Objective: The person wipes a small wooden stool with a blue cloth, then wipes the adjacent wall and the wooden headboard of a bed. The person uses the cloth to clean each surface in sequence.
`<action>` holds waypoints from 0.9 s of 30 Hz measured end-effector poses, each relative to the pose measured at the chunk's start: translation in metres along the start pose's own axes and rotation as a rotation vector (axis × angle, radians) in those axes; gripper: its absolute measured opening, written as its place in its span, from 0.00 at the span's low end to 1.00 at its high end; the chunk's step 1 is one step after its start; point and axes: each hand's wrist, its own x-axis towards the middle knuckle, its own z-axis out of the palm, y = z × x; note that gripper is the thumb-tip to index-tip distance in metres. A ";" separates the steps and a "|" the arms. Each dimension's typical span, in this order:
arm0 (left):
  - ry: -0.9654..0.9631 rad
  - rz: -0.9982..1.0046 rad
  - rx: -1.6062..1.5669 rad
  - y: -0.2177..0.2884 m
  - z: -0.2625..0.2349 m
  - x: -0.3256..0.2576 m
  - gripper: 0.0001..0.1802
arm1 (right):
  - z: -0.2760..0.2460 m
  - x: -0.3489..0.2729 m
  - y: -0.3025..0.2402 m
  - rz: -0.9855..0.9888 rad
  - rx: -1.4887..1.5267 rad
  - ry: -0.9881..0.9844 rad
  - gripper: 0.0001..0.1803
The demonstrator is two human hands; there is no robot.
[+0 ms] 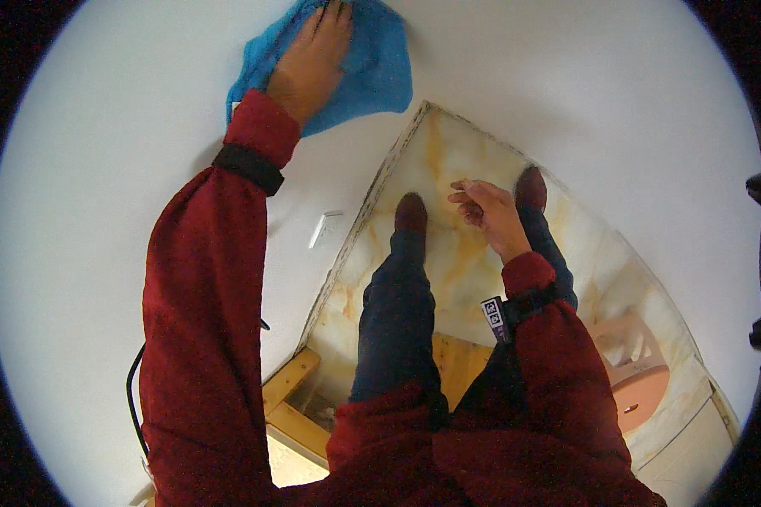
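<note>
At the upper left my left hand (313,61) holds a blue cloth (376,72) pressed against the white wall (84,211). Its fingers lie along the cloth, and their tips run to the top edge of the picture. My right hand (490,211) hangs in the air in front of me, above the floor between my two feet. Its fingers are loosely bent and apart, and I see nothing in them. Both forearms wear red sleeves with black straps; a small black-and-white tag (494,317) sits by the right wrist.
White walls meet at a corner over a yellow-veined, marble-like floor (457,156). A white switch or socket plate (325,228) is on the left wall. Beside my legs are wooden furniture (292,380) and, at right, a pinkish-orange plastic stool (643,389). A black cable (131,393) hangs at left.
</note>
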 end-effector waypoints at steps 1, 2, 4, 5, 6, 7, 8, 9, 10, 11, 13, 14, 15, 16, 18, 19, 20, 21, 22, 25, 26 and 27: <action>0.016 0.015 -0.050 0.009 0.012 0.007 0.34 | 0.002 0.003 -0.006 -0.005 -0.038 0.006 0.19; -0.016 0.031 0.002 0.018 0.019 0.005 0.34 | 0.008 -0.001 -0.012 0.013 -0.096 0.047 0.20; -0.057 0.041 0.087 0.026 0.037 -0.007 0.36 | 0.021 -0.010 -0.020 -0.075 -0.075 0.058 0.21; -0.052 0.029 0.099 0.029 0.046 -0.015 0.34 | 0.024 -0.009 -0.021 -0.133 -0.057 0.039 0.21; -0.050 0.014 0.116 0.028 0.051 -0.024 0.33 | 0.031 -0.011 -0.026 -0.110 -0.092 0.078 0.21; -0.005 -0.046 0.134 0.036 0.057 -0.027 0.31 | 0.032 -0.011 -0.027 -0.107 -0.087 0.089 0.21; -0.052 0.050 0.148 0.044 0.063 -0.023 0.30 | 0.034 -0.010 -0.031 -0.134 -0.047 0.061 0.21; -0.047 0.087 0.167 0.057 0.068 -0.016 0.29 | 0.033 -0.008 -0.033 -0.068 -0.057 0.130 0.21; -0.070 0.129 0.142 0.068 0.073 -0.009 0.28 | 0.032 -0.006 -0.035 -0.051 -0.061 0.136 0.20; -0.072 0.136 0.159 0.079 0.078 -0.005 0.28 | 0.029 -0.005 -0.035 0.000 -0.077 0.178 0.20; -0.180 0.166 0.042 0.100 0.088 0.002 0.28 | 0.026 -0.001 -0.035 -0.044 -0.070 0.121 0.19; -0.162 0.179 0.078 0.108 0.093 -0.001 0.28 | 0.026 -0.001 -0.035 -0.026 -0.081 0.129 0.18; -0.193 0.185 0.075 0.116 0.098 -0.001 0.28 | 0.025 -0.001 -0.034 -0.034 -0.087 0.126 0.18; -0.204 0.173 0.051 0.123 0.102 -0.005 0.28 | 0.025 -0.001 -0.034 -0.022 -0.098 0.137 0.17; -0.261 0.206 0.020 0.135 0.113 -0.015 0.28 | 0.026 0.000 -0.033 -0.002 -0.104 0.142 0.17; -0.280 0.215 -0.017 0.140 0.120 -0.021 0.28 | 0.029 -0.002 -0.034 0.006 -0.097 0.137 0.17; -0.293 0.222 -0.068 0.148 0.126 -0.030 0.28 | 0.027 0.001 -0.033 0.023 -0.086 0.094 0.17; -0.317 0.229 -0.119 0.153 0.134 -0.035 0.28 | 0.030 -0.001 -0.034 0.014 -0.092 0.133 0.16; -0.337 0.231 -0.194 0.164 0.145 -0.039 0.28 | 0.026 0.004 -0.035 0.017 -0.088 0.137 0.16; -0.398 0.200 -0.453 0.180 0.163 -0.075 0.29 | 0.026 0.005 -0.034 0.017 -0.080 0.136 0.16; -0.425 0.198 -0.521 0.185 0.170 -0.085 0.29 | 0.025 0.006 -0.033 0.033 -0.075 0.133 0.16; -0.446 0.190 -0.580 0.189 0.175 -0.097 0.29 | 0.025 0.007 -0.032 0.021 -0.070 0.138 0.16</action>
